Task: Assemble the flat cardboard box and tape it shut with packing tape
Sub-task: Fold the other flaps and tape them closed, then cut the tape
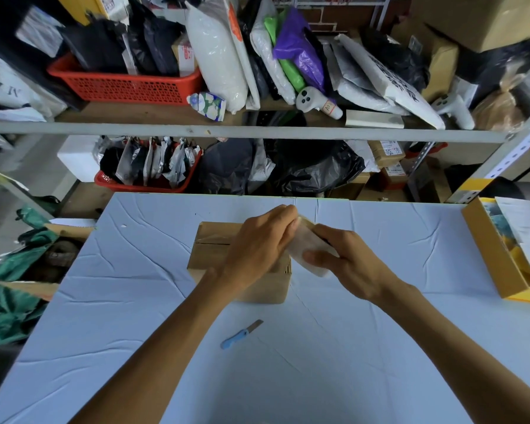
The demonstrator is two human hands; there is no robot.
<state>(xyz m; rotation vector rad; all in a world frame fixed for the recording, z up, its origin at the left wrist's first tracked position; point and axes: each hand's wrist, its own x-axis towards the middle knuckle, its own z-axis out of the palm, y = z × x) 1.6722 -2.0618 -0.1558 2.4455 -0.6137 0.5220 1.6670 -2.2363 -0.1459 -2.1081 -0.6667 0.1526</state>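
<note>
The box (214, 249) stands folded up near the middle of the worktop (135, 301), its top flaps down and meeting along a seam that shows no tape yet. So the assembling looks done and the taping is the step in hand, at its very start: getting a free end off the tape roll (306, 246).

The right hand (343, 258) carries the roll, its grip curled round it with the thumb laid across the near face. The left hand (257, 246) reaches across the box top, and its fingertips close in a pinch at the roll's far rim, at about eleven o'clock on the roll. Whether a loose end is already lifted is too blurred to tell.

Roll and both hands hover over the box's right-hand end, at about three o'clock from the box's middle. The left wrist covers much of the top, and only the seam's left stretch shows, towards nine o'clock.

The next move probably calls for peeling a length free, sticking its end down at one end of the seam, and drawing the roll along the seam while the other hand holds the flaps flat.

A blue-handled knife (242, 335) lies on the worktop at six o'clock from the box, well apart from both hands, handy for cutting the tape.
</note>
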